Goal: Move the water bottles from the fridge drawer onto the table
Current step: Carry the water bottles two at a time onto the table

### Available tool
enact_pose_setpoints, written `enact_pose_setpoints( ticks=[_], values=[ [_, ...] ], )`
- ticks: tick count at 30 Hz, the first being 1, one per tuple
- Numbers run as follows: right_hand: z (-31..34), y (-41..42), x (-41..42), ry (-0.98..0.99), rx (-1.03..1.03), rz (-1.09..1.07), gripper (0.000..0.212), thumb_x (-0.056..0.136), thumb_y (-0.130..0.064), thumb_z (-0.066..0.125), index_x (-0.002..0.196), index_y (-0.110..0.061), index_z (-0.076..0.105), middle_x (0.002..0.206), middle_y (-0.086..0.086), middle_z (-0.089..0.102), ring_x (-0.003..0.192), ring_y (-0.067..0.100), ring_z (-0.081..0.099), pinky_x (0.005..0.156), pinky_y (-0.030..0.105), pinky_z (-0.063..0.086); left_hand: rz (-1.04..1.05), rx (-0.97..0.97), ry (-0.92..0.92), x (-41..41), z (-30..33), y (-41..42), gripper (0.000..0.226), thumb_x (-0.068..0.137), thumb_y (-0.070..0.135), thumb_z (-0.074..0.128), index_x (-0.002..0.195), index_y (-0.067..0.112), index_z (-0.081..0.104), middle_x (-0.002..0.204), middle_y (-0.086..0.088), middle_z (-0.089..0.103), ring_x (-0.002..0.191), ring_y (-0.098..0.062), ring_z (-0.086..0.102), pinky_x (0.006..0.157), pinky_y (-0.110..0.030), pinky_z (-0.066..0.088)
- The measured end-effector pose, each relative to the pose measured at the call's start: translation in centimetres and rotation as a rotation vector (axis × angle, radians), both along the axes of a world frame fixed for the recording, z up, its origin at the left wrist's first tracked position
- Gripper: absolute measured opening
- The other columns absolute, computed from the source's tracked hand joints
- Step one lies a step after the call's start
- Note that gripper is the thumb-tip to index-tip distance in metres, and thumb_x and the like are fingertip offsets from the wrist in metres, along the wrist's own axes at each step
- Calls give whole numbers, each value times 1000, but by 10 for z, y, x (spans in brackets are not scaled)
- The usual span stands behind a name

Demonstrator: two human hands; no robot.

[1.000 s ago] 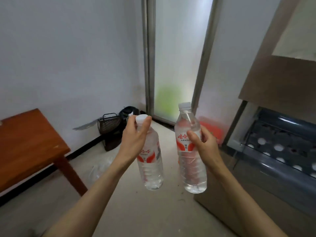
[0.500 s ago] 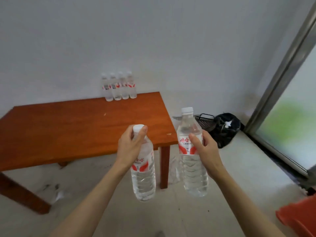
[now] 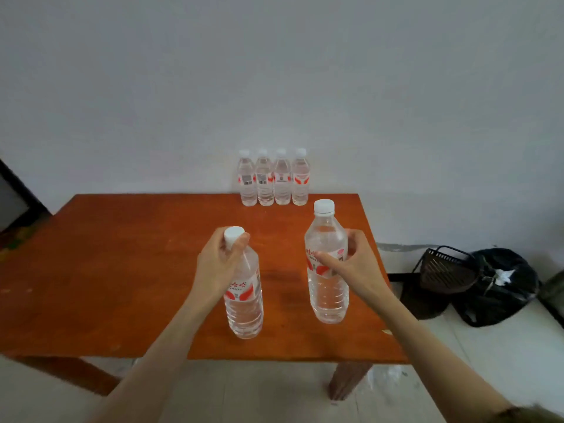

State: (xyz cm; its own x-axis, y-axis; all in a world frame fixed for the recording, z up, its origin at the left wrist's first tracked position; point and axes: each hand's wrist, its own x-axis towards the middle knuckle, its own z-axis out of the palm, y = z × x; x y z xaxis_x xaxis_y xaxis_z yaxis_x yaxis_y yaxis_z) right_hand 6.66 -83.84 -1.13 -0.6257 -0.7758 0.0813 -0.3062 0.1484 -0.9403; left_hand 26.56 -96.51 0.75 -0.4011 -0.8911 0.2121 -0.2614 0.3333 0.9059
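Note:
My left hand (image 3: 217, 268) grips one clear water bottle (image 3: 244, 306) around its neck and shoulder, just under the white cap. My right hand (image 3: 355, 267) holds a second water bottle (image 3: 328, 288) around its red-and-white label. Both bottles are upright over the near right part of the brown wooden table (image 3: 122, 270); whether their bases touch the tabletop I cannot tell. Several more water bottles (image 3: 273, 178) stand in a row at the table's far edge against the wall. The fridge drawer is out of view.
A black mesh basket (image 3: 445, 270) and a black plastic bag (image 3: 500, 285) sit on the floor right of the table, by the wall. The white wall runs close behind the table. Pale floor tiles show below the table's near edge.
The view has swung left from the fridge to face the table. Both hands have carried their bottles forward, from over the floor to above the tabletop.

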Motion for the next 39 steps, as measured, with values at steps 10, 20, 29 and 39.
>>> enact_pose_setpoints(
  ticks=[10,20,29,39],
  values=[
    [-58,-226,-35,-34,166,-15,77,61,-36,82,121,-26,35,111,-11,46,102,11,49,84,29,47,-52,50,-153,-51,-53,-213,41,87,34,57,121,12,51,106,5,59,96,-9,55,74,-15,42],
    [-92,-374,-65,-53,234,-207,77,66,-31,80,126,-13,35,123,7,55,107,24,57,86,36,51,-177,155,-122,-112,-86,-364,25,84,26,63,106,27,53,105,10,52,104,-11,53,90,-24,42],
    [-105,-410,-66,29,228,-277,72,64,-31,82,118,-17,37,113,1,57,98,19,58,80,34,53,-266,176,-129,-149,-100,-392,34,82,29,65,112,27,51,117,3,37,107,-1,44,104,-28,36],
    [-109,-402,-58,50,247,-227,75,69,-26,79,127,-14,34,127,7,53,117,22,52,94,36,48,59,116,-51,-163,-100,-377,44,78,33,69,116,18,54,115,2,34,102,-8,40,91,-20,36]
  ],
)
